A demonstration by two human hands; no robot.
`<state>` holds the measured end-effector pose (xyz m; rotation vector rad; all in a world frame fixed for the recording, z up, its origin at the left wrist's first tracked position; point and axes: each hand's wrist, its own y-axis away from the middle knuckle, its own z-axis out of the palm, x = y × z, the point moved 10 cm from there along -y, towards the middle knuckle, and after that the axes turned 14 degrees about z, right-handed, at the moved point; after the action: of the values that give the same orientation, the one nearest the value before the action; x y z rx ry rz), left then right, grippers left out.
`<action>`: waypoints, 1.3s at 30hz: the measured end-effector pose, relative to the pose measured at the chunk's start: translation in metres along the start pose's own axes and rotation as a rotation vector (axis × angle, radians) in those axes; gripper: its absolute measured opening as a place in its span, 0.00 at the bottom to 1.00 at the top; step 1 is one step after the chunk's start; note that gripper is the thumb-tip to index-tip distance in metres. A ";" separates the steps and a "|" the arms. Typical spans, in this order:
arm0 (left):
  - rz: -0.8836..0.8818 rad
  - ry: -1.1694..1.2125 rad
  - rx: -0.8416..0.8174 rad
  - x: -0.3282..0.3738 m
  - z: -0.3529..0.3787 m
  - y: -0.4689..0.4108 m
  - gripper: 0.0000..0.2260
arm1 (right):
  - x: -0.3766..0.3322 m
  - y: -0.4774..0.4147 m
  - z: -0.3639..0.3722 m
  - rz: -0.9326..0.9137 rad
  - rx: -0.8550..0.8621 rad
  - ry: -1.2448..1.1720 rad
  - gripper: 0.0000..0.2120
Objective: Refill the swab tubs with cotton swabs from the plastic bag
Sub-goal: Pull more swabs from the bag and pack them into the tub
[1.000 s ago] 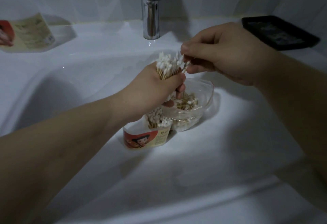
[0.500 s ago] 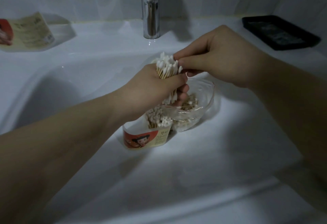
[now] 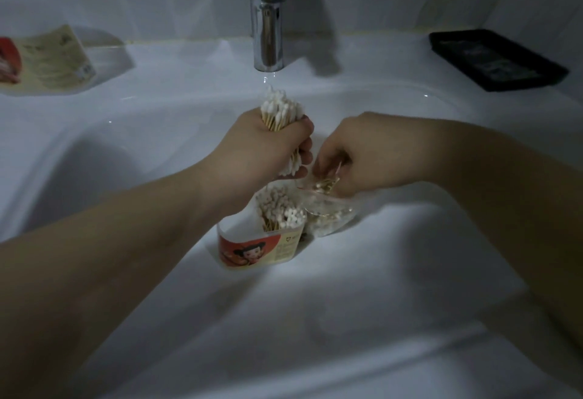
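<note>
My left hand (image 3: 268,146) grips an upright bundle of cotton swabs (image 3: 280,110), white tips up, above the basin. Below it stands an open swab tub (image 3: 258,249) with a red cartoon label, partly filled with swabs. Beside the tub on its right lies the clear plastic bag (image 3: 328,212) with loose swabs inside. My right hand (image 3: 350,152) reaches down into the bag's mouth, fingers curled around a few swabs there; the fingertips are partly hidden by the plastic.
All of this sits in a white sink basin (image 3: 378,272). A chrome faucet (image 3: 268,17) stands at the back centre. A second labelled tub (image 3: 53,61) lies on the left ledge. A black tray (image 3: 495,58) rests on the right ledge.
My right hand has left the top of the bundle and dropped down to the right into the plastic bag. My left hand keeps holding the bundle, tips now gathered evenly.
</note>
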<state>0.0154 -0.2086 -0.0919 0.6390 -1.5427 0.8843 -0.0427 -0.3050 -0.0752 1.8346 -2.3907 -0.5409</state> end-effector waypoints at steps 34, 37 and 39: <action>0.045 -0.226 -0.186 -0.001 0.014 0.010 0.07 | 0.022 0.006 -0.048 0.016 0.112 -0.936 0.05; 0.041 -0.231 -0.189 -0.001 0.014 0.008 0.04 | 0.024 0.007 -0.050 0.039 0.148 -0.906 0.05; 0.044 -0.224 -0.189 0.000 0.013 0.006 0.02 | 0.028 0.007 -0.054 0.054 0.193 -0.924 0.05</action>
<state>0.0027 -0.2162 -0.0930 0.5831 -1.8232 0.7071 -0.0419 -0.3426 -0.0268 1.8245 -3.1031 -1.4586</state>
